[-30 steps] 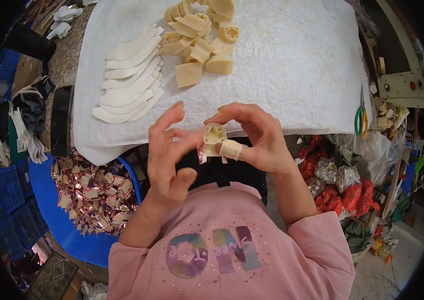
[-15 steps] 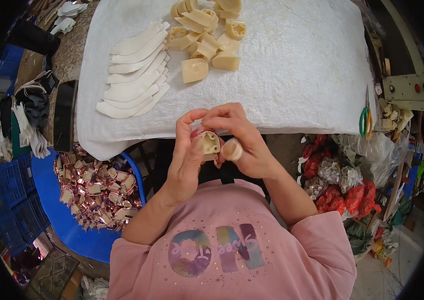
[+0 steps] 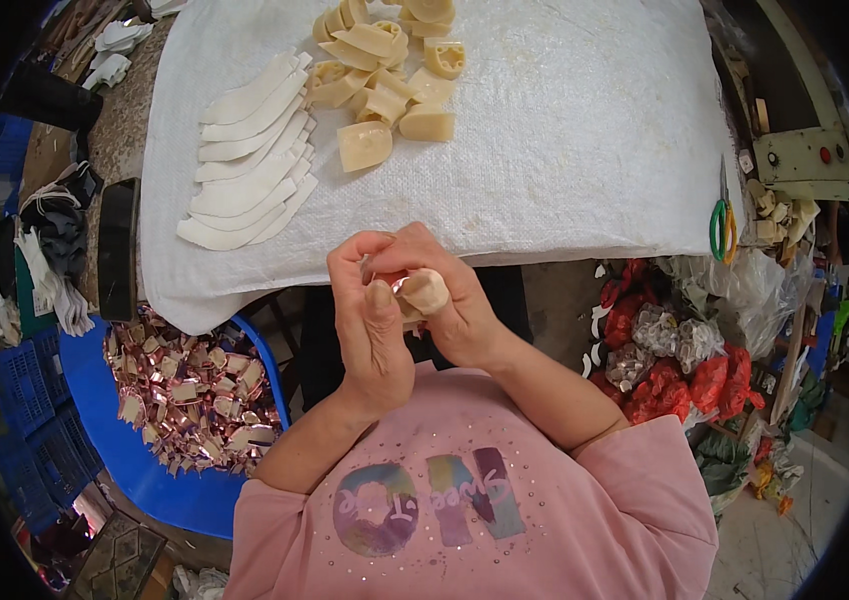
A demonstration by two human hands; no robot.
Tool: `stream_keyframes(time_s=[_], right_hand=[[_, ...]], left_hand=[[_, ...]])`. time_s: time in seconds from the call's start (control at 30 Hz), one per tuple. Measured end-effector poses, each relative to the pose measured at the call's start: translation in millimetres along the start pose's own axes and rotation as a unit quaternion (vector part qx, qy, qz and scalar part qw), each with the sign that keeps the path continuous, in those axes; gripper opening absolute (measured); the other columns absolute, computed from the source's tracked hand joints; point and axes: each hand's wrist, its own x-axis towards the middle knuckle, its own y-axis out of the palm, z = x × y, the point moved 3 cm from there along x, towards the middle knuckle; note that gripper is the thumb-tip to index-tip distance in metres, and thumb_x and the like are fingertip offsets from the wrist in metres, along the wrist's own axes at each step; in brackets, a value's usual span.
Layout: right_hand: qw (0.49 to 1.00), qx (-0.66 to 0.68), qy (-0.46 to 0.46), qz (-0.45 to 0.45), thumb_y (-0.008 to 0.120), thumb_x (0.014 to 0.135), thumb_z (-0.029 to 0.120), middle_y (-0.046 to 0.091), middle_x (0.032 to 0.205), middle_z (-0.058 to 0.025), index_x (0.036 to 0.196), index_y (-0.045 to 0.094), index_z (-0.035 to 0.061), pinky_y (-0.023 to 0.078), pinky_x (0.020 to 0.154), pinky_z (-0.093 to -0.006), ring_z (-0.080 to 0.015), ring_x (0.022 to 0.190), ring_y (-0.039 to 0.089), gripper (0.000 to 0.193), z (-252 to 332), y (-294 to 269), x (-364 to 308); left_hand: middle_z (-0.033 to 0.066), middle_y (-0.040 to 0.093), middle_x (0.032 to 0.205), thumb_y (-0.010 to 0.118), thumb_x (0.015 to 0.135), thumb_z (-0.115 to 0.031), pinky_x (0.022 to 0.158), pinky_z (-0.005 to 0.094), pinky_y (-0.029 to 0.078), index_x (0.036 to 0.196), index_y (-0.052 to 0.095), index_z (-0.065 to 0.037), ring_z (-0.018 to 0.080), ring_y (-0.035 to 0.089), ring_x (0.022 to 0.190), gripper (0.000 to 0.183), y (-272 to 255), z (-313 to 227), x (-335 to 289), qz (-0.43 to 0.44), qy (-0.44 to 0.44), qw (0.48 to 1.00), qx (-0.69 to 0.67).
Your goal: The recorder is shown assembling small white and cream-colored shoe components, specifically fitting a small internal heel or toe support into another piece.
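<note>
Both my hands meet just off the table's near edge, closed around one small shoe heel with pink metallic covering on it. My left hand wraps its left side, thumb pointing up along it. From the other side my right hand grips it, and its thumb, in a pale finger cot, presses over the heel. Fingers hide most of the piece. Beyond them, a heap of bare beige heels lies on the table beside a fanned row of curved white strips.
White woven sheeting covers the table. A blue tub at lower left holds many pink metallic heels. Scissors with green and orange handles lie at the right edge. Red and clear bags crowd the right side.
My hands have closed further over the heel, hiding its hollow face with the holes. The right thumb has moved left across it. The whole view has shifted slightly.
</note>
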Motion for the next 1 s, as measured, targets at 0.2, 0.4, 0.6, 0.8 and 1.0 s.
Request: stream_keyframes(time_s=[0.2, 0.4, 0.6, 0.8, 1.0], right_hand=[[0.980, 0.189, 0.012, -0.052, 0.042, 0.096, 0.020, 0.050, 0.104, -0.0096, 0.124, 0.047, 0.0067, 0.035, 0.091, -0.0308, -0.0224, 0.099, 0.047, 0.032, -5, 13, -5], [0.992, -0.025, -0.112, -0.057, 0.039, 0.095, 0.015, 0.050, 0.106, -0.0075, 0.122, 0.049, 0.0052, 0.039, 0.084, -0.0295, -0.0192, 0.094, 0.049, 0.030, 4, 10, -1], [0.978, 0.142, 0.149, -0.040, 0.039, 0.096, 0.025, 0.051, 0.109, -0.0057, 0.122, 0.049, 0.0042, 0.041, 0.082, -0.0279, -0.0155, 0.094, 0.050, 0.035, -4, 0, -2], [0.998, 0.035, 0.002, -0.047, 0.038, 0.095, 0.018, 0.051, 0.106, -0.0081, 0.121, 0.049, 0.0027, 0.040, 0.084, -0.0285, -0.0171, 0.094, 0.050, 0.032, 5, 9, 1], [0.995, 0.058, 0.072, -0.036, 0.037, 0.097, 0.032, 0.050, 0.102, -0.0056, 0.125, 0.047, 0.0028, 0.042, 0.069, -0.0229, -0.0120, 0.084, 0.051, 0.041, 5, 4, 4]], left_hand=[[0.0070, 0.047, 0.105, 0.034, 0.098, -0.023, 0.078, 0.0223, 0.040, 0.118, 0.041, 0.000, 0.0098, 0.047, 0.092, 0.032, 1, -7, 11, -0.076, -0.013, 0.995, -0.059], [0.0068, 0.048, 0.106, 0.035, 0.097, -0.023, 0.080, 0.0236, 0.040, 0.121, 0.039, -0.001, 0.0107, 0.049, 0.092, 0.033, -3, -3, 4, -0.033, 0.030, 0.999, 0.007], [0.0054, 0.048, 0.104, 0.048, 0.091, -0.036, 0.075, 0.0269, 0.043, 0.140, 0.018, -0.012, 0.0112, 0.049, 0.088, 0.062, -14, 1, 11, 0.105, -0.128, 0.970, -0.180], [0.0052, 0.048, 0.101, 0.043, 0.088, -0.023, 0.070, 0.0239, 0.041, 0.134, 0.025, -0.010, 0.0101, 0.047, 0.085, 0.051, -9, 7, 1, 0.005, -0.047, 0.997, -0.063], [0.0064, 0.050, 0.102, 0.035, 0.093, -0.046, 0.066, 0.0245, 0.041, 0.137, 0.025, -0.011, 0.0122, 0.049, 0.083, 0.057, -14, 3, 12, 0.067, -0.115, 0.958, -0.254]])
